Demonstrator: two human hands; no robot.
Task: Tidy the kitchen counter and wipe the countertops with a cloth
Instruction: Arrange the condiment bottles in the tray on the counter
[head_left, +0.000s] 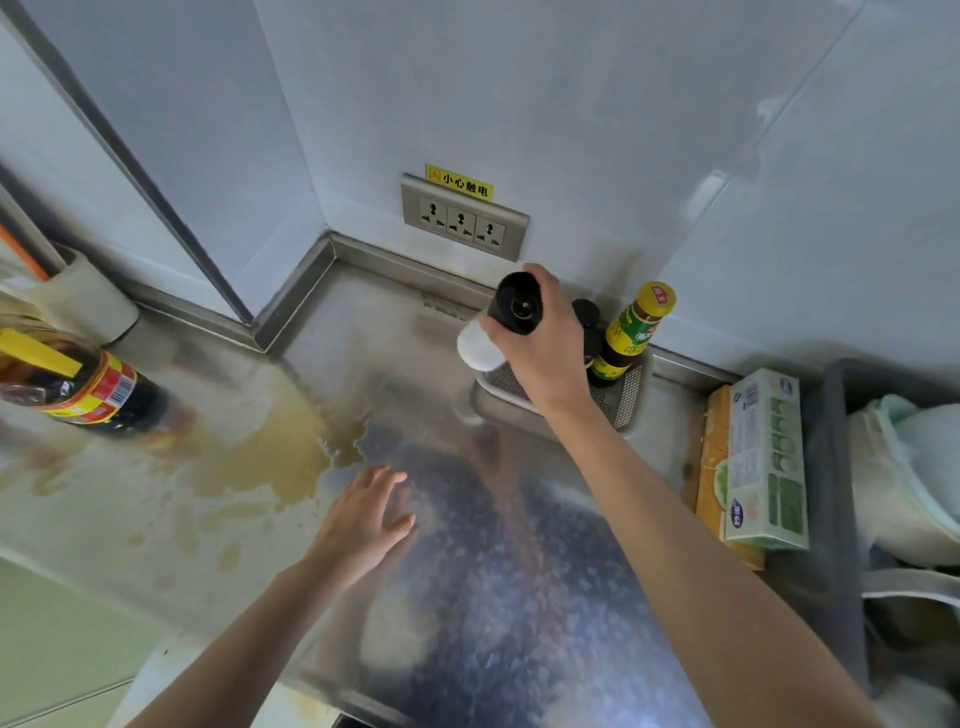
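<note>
My right hand (545, 348) grips a white bottle with a black cap (511, 306), held tilted above a perforated metal tray (626, 397) at the back of the steel countertop (493, 545). In the tray stand a brown sauce bottle with a yellow cap (631, 338) and a dark-capped bottle (587, 314), partly hidden by my hand. My left hand (366, 519) hovers open, fingers spread, just above the counter beside a yellowish-brown spill (270, 462). No cloth is in view.
A large dark soy sauce bottle (88, 387) with a yellow handle stands at the left. Boxes (763, 462) lie at the right next to a grey bin (836, 467) holding bags. A triple wall socket (462, 221) sits above the counter's back rim.
</note>
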